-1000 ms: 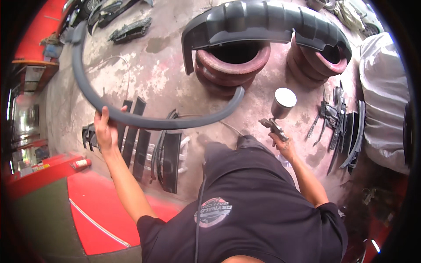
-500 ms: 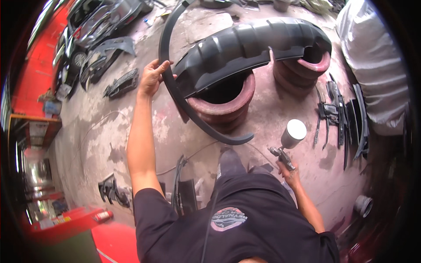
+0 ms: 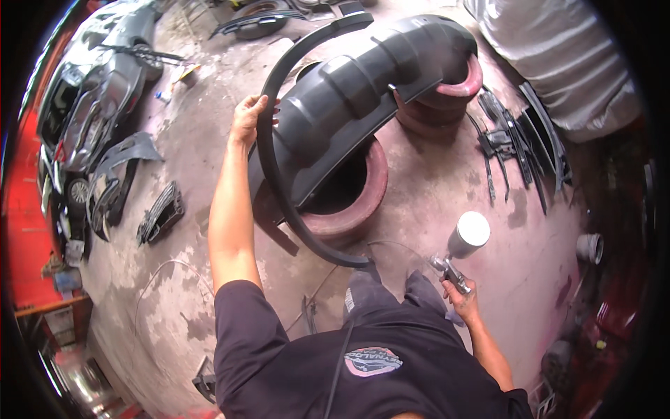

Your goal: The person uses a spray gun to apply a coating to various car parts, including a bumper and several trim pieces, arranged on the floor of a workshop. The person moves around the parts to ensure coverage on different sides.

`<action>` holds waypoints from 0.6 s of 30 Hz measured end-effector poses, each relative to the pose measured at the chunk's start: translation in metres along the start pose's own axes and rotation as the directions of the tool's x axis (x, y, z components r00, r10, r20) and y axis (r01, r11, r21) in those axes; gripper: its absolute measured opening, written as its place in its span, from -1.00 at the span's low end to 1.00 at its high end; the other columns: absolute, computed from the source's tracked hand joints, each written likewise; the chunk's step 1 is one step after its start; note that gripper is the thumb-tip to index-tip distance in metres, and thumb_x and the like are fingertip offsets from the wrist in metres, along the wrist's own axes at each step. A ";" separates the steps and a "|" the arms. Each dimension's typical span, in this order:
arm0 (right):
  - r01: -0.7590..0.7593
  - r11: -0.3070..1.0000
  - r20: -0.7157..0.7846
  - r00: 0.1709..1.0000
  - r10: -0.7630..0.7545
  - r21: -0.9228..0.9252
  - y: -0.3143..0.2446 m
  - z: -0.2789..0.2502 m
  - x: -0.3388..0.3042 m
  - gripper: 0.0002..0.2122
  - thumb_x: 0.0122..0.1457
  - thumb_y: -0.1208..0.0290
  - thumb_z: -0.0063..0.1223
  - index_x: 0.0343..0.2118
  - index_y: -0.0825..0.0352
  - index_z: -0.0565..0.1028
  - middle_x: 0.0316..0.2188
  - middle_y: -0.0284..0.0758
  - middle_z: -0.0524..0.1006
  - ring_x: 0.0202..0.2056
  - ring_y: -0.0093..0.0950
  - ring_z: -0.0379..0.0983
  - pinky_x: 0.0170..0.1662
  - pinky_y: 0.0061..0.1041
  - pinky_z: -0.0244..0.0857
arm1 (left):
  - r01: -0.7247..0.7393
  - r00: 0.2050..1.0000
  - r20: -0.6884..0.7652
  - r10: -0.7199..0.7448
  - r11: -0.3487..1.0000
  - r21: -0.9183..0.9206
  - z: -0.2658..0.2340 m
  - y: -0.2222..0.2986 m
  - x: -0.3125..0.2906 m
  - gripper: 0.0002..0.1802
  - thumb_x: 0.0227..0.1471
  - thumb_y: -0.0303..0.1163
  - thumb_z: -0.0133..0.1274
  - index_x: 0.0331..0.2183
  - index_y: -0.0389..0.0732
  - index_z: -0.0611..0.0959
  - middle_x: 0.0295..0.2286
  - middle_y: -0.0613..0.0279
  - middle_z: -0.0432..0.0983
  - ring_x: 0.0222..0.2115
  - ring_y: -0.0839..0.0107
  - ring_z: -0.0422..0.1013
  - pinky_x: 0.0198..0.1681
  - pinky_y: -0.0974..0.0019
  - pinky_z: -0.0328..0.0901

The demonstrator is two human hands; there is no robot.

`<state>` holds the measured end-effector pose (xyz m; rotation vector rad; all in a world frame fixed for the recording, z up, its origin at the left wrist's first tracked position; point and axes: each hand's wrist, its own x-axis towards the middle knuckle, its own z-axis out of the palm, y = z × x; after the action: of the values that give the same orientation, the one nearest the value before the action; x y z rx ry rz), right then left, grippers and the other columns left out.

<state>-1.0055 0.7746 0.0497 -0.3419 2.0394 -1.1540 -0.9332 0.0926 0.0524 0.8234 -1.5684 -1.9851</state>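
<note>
My left hand (image 3: 244, 121) is closed around the middle of a curved black wheel arch trim (image 3: 268, 157), held up on edge with its hollow side to the right. Behind the trim, a large black bumper cover (image 3: 342, 94) rests across a pinkish near tyre (image 3: 377, 188) and a far tyre stack (image 3: 447, 108). The picture does not show whether trim and bumper touch. Low on the right, my right hand (image 3: 463, 300) grips the handle of a metal spray gun (image 3: 451, 272). A cup with a white top (image 3: 472, 230) sits on the gun.
Dark trim strips (image 3: 513, 133) lie on the floor at the right, near a large silvery-wrapped object (image 3: 558, 63). A grille-like part (image 3: 160, 213) and a grey bumper piece (image 3: 129, 157) lie at the left, before a dismantled car (image 3: 98, 112). A thin hose (image 3: 157, 269) crosses the floor.
The view has turned, so car and loose parts at the left sit lower in the picture. The trim's upper end has come into view. Both hands keep their holds.
</note>
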 end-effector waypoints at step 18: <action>-0.203 0.973 -0.115 0.970 0.216 0.111 -0.015 0.053 -0.005 -0.73 0.23 0.29 0.25 -0.21 0.44 0.61 -0.53 -0.40 0.54 -0.53 -0.61 0.46 -0.44 -0.55 0.33 | 0.181 0.979 0.078 -0.186 0.981 0.072 0.015 -0.128 0.178 -0.73 0.19 -0.33 0.26 -0.15 -0.23 0.58 -0.28 0.03 0.70 -0.42 0.31 0.61 -0.38 0.25 0.49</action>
<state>-0.9654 0.7365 0.0481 -0.0028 2.0613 -1.1641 -1.0693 0.0102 -0.0990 0.9522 -1.6651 -2.1328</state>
